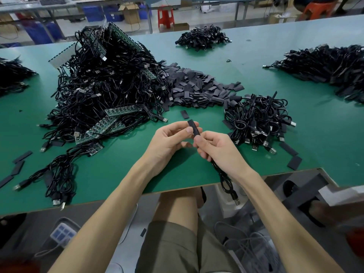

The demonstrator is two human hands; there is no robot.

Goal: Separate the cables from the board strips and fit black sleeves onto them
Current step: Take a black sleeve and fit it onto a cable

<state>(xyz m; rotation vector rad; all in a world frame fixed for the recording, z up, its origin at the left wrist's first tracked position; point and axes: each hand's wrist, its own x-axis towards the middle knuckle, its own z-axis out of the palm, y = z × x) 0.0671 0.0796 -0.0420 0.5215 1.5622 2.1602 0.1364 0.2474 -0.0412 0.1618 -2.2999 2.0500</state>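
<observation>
My left hand (pixel 173 137) pinches a flat black sleeve (pixel 194 128) between thumb and fingers above the green table's near edge. My right hand (pixel 215 147) grips a coiled black cable (pixel 226 180) just below the sleeve; the coil and its USB plug hang past the table edge. The cable's upper end is hidden by my fingers and the sleeve. To the left lies a big heap of cables still joined to green board strips (pixel 110 123). Behind my hands lies a heap of loose black sleeves (pixel 197 85).
A pile of sleeved cables (pixel 258 119) lies right of my hands. More cable piles lie at the far centre (pixel 202 38), far right (pixel 331 66) and far left (pixel 11 75). Stray sleeves (pixel 294 162) dot the green table (pixel 118 174). Beyond the table's far edge are red stools and boxes.
</observation>
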